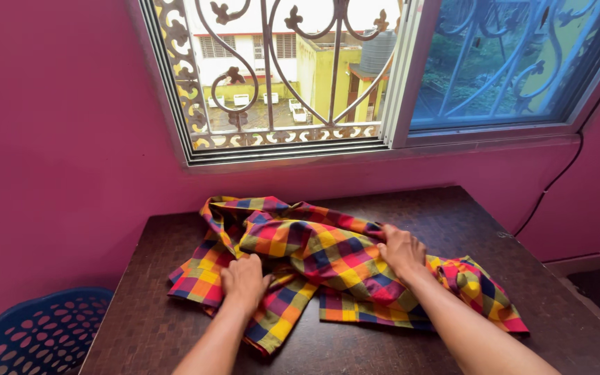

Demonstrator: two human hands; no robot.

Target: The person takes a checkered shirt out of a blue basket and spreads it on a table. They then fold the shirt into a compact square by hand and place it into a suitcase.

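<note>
A crumpled checked garment (328,264) in red, yellow, green and dark blue lies spread over the dark brown table (453,215). My left hand (244,281) rests on its left part, fingers curled into the cloth. Over to the right, my right hand (401,250) presses on the middle of the cloth, with fingertips at a fold. Both forearms reach in from the bottom edge. One end of the cloth trails toward the table's right side.
A blue perforated plastic basket (36,337) stands at the lower left beside the table. Pink walls surround a window (300,76) with an ornate metal grille. A black cable (557,177) runs down the right wall.
</note>
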